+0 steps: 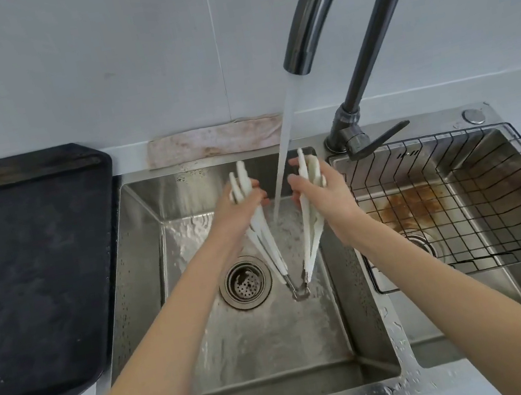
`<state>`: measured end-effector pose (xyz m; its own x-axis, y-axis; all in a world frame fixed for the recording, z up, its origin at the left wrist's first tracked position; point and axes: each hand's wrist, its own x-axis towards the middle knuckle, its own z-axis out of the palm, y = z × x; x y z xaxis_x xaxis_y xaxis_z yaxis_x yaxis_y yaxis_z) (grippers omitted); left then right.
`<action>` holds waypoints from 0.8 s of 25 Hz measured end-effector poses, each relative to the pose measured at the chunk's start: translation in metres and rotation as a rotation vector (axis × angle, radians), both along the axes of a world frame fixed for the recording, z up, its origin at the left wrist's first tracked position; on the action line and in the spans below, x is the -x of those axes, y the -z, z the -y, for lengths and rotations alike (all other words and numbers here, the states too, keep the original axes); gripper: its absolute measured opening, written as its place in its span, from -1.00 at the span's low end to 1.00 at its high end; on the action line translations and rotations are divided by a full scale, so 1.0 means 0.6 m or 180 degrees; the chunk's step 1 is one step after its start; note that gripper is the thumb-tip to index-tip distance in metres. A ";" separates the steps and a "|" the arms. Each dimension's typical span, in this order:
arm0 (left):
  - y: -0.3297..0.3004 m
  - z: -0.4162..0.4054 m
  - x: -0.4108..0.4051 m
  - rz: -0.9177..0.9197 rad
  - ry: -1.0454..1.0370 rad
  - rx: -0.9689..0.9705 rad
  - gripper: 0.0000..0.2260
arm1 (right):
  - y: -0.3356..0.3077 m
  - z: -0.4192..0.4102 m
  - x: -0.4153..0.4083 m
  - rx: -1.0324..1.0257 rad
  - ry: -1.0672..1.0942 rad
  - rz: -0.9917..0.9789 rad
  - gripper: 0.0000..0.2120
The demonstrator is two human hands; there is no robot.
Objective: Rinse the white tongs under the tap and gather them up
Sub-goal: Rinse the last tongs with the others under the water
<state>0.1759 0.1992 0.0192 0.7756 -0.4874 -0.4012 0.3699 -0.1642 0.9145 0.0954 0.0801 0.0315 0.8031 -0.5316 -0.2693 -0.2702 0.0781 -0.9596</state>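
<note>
Several white tongs (309, 223) are spread in a V over the left sink basin (143, 252), their metal hinge ends meeting low near a ring. My left hand (239, 204) grips the left bunch of white arms. My right hand (316, 187) grips the right bunch. The dark tap (310, 14) arches from the right, and its water stream (281, 145) falls between my two hands into the basin, passing inside the V.
A round drain strainer (245, 281) sits in the left basin floor. A black tray (32, 272) lies on the counter at left. The right basin holds a wire basket (481, 193) over a rust-stained floor. A stained cloth (214, 139) lies behind the sink.
</note>
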 end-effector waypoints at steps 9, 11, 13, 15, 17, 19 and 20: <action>0.025 -0.048 -0.008 -0.1038 -0.0639 0.0877 -0.82 | -0.046 -0.013 -0.074 0.0622 -0.0003 -0.0169 -0.73; 0.029 -0.050 0.002 -0.1138 -0.0523 0.0998 -0.89 | -0.048 -0.010 -0.082 0.0407 0.0175 -0.0311 -0.59; 0.030 -0.052 0.014 -0.1361 -0.0367 0.1262 -0.89 | -0.043 -0.006 -0.083 0.0106 0.0290 -0.0357 -0.65; 0.030 -0.053 0.025 -0.1486 -0.0329 0.1429 -0.83 | -0.036 -0.001 -0.076 -0.0250 0.0428 -0.0289 -0.70; 0.027 -0.052 0.030 -0.1427 -0.0389 0.1411 -0.80 | -0.027 0.000 -0.064 -0.0549 0.0527 -0.0216 -0.73; 0.022 -0.054 0.028 -0.1316 -0.0455 0.1287 -0.79 | -0.020 -0.001 -0.052 -0.0669 0.0530 -0.0161 -0.83; 0.021 -0.055 0.026 -0.1278 -0.0444 0.1260 -0.79 | -0.016 0.002 -0.048 -0.0657 0.0488 -0.0188 -0.83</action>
<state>0.1603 0.2320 0.0069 0.6679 -0.5643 -0.4853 0.6941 0.2369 0.6798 0.1242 0.0791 0.0411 0.6971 -0.5747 -0.4287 -0.2952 0.3148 -0.9021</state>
